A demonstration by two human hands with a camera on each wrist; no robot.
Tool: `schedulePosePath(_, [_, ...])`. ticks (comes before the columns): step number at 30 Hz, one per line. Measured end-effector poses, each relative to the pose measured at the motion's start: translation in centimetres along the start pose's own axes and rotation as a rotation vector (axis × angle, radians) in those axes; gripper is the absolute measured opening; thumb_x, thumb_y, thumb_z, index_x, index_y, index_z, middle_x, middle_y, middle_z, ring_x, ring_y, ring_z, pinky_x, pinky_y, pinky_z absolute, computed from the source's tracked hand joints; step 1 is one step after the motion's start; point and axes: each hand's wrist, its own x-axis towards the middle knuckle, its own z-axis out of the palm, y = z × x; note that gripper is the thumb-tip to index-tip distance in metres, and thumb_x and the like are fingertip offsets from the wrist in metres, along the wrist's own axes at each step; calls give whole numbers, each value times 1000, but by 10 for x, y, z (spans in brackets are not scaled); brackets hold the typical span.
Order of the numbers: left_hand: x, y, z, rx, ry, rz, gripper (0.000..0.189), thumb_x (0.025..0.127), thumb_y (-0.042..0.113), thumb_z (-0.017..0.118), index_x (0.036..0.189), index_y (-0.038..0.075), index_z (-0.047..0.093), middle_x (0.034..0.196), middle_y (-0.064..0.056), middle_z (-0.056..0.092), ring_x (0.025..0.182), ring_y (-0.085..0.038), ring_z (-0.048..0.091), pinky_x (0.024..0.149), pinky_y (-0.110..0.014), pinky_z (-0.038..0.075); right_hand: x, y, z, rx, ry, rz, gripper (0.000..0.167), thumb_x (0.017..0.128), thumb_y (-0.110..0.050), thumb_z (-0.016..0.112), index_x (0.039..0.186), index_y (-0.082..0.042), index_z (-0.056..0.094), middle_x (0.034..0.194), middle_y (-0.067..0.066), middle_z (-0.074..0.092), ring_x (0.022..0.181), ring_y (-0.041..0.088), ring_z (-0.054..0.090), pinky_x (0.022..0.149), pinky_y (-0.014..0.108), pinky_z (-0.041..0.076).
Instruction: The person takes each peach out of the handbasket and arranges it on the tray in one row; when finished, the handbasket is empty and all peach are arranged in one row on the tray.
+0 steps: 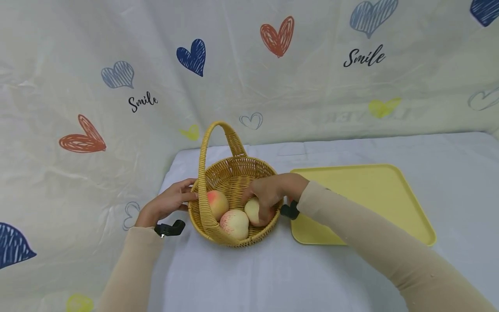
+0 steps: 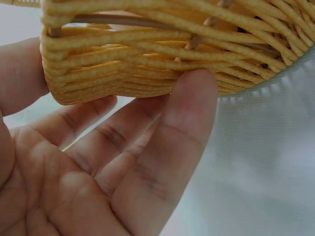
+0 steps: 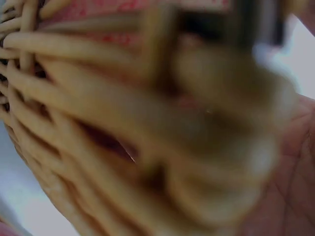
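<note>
Right fingers point(image 1: 266, 207) inside basket rim point(image 1: 249, 241)

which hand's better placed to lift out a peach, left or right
Probably the right hand: it reaches inside the basket, curled over a peach, with the yellow tray on that side. The left hand is outside, touching the basket's wall.

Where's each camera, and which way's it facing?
Head: worn there, looking forward and down at basket, peaches and tray; sleeves, left fingers and right fingers show.
Left wrist: worn there, facing the basket's outside; left palm and fingers show.
Right wrist: worn there, facing blurred basket weave; right palm partly shows.
Head and left wrist share left fingers.
</note>
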Motion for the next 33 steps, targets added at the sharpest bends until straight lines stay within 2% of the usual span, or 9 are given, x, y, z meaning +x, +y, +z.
schedulePosePath(5, [-1, 3, 3, 3, 5, -5, 55, 105, 14, 56, 158, 9, 39, 137, -20, 65, 112, -27, 69, 92, -48, 59, -1, -1, 2, -50, 2, 47, 72, 69, 3, 82, 136, -22, 67, 108, 0, 65, 90, 16, 57, 70, 28, 51])
schedulePosePath(12, [-1, 3, 3, 3, 3, -12, 55, 106, 14, 55, 158, 10, 39, 139, -20, 64, 113, -28, 69, 93, -49, 59, -3, -1, 3, -65, 37, 47, 71, 69, -1, 85, 135, -23, 68, 105, 1, 66, 90, 17, 58, 70, 29, 51])
schedulePosePath(19, [0, 3, 4, 6, 5, -11, 55, 106, 14, 55, 158, 10, 39, 137, -20, 65, 111, -27, 69, 92, -48, 59, -4, 1, 4, -101, 109, -14, 71, 70, -8, 86, 137, -22, 66, 103, -2, 67, 91, 16, 61, 76, 31, 53])
schedulePosePath(28, [0, 4, 3, 2, 3, -13, 55, 106, 14, 55, 159, 10, 39, 137, -20, 65, 112, -27, 69, 93, -48, 59, -10, 4, 3, -62, 184, -97, 62, 70, -13, 86, 127, -23, 65, 110, -1, 65, 97, 16, 61, 83, 32, 54])
schedulePosePath(33, [-1, 4, 3, -1, 3, -11, 55, 106, 13, 55, 158, 10, 39, 136, -20, 65, 112, -27, 69, 92, -47, 59, -16, 7, 1, -16, 217, -120, 66, 70, -15, 86, 131, -18, 62, 114, 0, 65, 98, 17, 62, 86, 32, 54])
